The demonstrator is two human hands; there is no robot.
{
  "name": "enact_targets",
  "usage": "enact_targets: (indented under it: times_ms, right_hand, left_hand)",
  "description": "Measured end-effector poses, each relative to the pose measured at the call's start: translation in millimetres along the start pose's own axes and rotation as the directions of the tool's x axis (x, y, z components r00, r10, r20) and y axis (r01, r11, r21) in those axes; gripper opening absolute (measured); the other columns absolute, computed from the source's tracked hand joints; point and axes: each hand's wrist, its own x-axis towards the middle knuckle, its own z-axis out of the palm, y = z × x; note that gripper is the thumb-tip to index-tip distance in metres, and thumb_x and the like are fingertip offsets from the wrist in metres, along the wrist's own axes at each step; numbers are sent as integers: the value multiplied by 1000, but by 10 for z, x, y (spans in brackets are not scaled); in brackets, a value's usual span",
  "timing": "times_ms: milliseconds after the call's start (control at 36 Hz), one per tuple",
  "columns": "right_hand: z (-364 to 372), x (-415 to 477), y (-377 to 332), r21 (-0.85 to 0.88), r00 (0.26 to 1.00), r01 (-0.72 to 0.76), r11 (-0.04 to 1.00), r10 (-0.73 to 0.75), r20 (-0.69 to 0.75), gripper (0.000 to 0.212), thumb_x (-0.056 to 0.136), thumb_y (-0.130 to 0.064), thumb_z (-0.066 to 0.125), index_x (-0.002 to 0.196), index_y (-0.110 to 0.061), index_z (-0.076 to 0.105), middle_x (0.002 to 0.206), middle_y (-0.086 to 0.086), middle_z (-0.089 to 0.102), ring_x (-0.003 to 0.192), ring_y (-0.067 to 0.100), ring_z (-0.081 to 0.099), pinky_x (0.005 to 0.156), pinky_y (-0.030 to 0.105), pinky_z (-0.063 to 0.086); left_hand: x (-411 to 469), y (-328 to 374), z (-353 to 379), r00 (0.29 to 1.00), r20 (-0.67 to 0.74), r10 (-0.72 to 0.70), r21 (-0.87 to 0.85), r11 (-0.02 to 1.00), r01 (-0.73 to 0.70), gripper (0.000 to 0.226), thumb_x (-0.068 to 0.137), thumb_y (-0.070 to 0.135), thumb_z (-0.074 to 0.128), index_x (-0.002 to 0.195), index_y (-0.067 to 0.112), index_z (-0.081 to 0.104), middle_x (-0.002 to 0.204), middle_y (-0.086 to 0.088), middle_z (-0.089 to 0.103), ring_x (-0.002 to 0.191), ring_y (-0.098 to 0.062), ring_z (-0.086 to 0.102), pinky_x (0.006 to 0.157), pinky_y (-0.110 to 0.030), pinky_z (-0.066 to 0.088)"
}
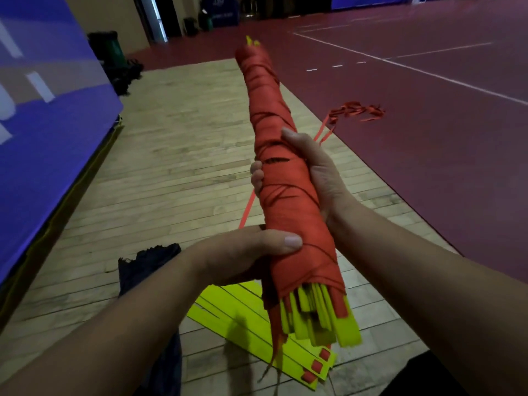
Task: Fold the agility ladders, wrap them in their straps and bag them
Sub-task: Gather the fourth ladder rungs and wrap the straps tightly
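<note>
A pale wooden plank floor [177, 155] fills most of my view, bordered on the left by a smooth blue padded panel [43, 110] cut off at the frame edge and on the right by a dark red court surface with white lines [428, 138]. Held up over the boards, angled away from me, is the long bundle of yellow-green ladder rungs bound in red-orange webbing strap [274, 138]. The strap spirals unevenly and hides all but the flat rung ends fanning from the near end and a yellow tip at the far one. The left hand [245, 255] grips the bundle's lower part, thumb laid across the front. The right hand [317, 172] clasps its middle from the right, fingertips showing on the far side. Below, a flat stack of yellow-green rungs with red strap tabs [223, 304] lies on the floor, partly hidden by the bundle. A crumpled dark navy fabric bag [143, 270] sits beside it, half hidden by the left forearm. A loose tangle of red strap [357, 111] lies on the court, blurred.
</note>
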Motion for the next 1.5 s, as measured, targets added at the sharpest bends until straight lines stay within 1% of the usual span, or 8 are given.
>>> enact_targets:
  times_ms: [250, 333, 500, 694, 889, 1194, 1361, 1500]
  right_hand:
    - [-130, 12, -139, -496, 939, 119, 860, -259, -224, 21, 89, -24, 65, 91, -4, 60, 69, 16, 60, 56, 30, 65, 56, 34, 58]
    - [-262, 86, -176, -760, 757, 189, 622, -585, -291, 27, 83, -25, 76, 90, -3, 63, 75, 23, 65, 66, 41, 69, 62, 50, 62]
    - [-235, 122, -110, -917, 505, 107, 383, -816, -282, 45, 68, -44, 75, 99, -14, 64, 87, 8, 72, 76, 31, 72, 72, 50, 62]
    - [-80, -62, -398, -378, 844, 421, 824, -509, -169, 64, 81, -40, 69, 129, -1, 55, 107, 18, 63, 91, 31, 64, 84, 47, 58]
    - [-36, -99, -124, 19, 982, 32, 999, -35, 186, 63, 72, -53, 65, 108, -2, 62, 101, 21, 71, 88, 35, 71, 82, 45, 60]
    - [-53, -2, -89, -259, 996, -47, 965, 25, -91, 27, 77, -30, 60, 86, -5, 55, 73, 12, 59, 57, 22, 62, 58, 28, 56]
    - [-204, 26, -170, -726, 919, 105, 679, -345, -190, 16, 91, -13, 66, 92, 2, 61, 72, 23, 62, 59, 36, 66, 67, 46, 61]
    - [-248, 199, -106, -923, 714, 38, 384, -657, -244, 59, 58, -47, 73, 97, -4, 66, 85, 22, 72, 77, 41, 72, 71, 57, 61]
  left_hand:
    - [-95, 65, -230, 955, -188, -228, 301, 912, 277, 60, 86, 51, 67, 99, -8, 64, 65, -13, 65, 50, -21, 61, 52, -25, 52]
    - [-37, 48, -155, 931, -365, -33, 640, 717, 276, 37, 97, 42, 57, 95, 6, 63, 70, 1, 67, 61, -20, 64, 58, -29, 50]
    - [182, -187, 64, 793, -570, 215, 817, 248, 520, 86, 49, 99, 40, 106, 35, 51, 93, 8, 66, 86, -17, 64, 76, -40, 56]
    - [25, 70, -86, 941, -288, 178, 454, 891, -30, 49, 64, 53, 81, 103, 28, 67, 93, 10, 75, 86, -8, 71, 75, -27, 58]
    - [-6, -6, 3, 988, 46, 147, 80, 985, -151, 53, 62, 55, 88, 106, 28, 78, 104, 4, 74, 97, -11, 69, 84, -24, 53]
    - [-162, 97, -271, 985, 78, -151, 111, 984, 142, 72, 72, 45, 84, 114, -7, 57, 84, -6, 72, 65, -15, 71, 62, -23, 56]
    - [-68, 47, -355, 976, -162, -148, 541, 814, 213, 26, 97, 33, 60, 104, 8, 60, 79, -2, 67, 59, -20, 61, 58, -31, 45]
    - [94, 29, -128, 887, -461, -39, 625, 695, 355, 52, 71, 78, 58, 91, 31, 64, 78, 7, 68, 63, -11, 62, 57, -24, 50]
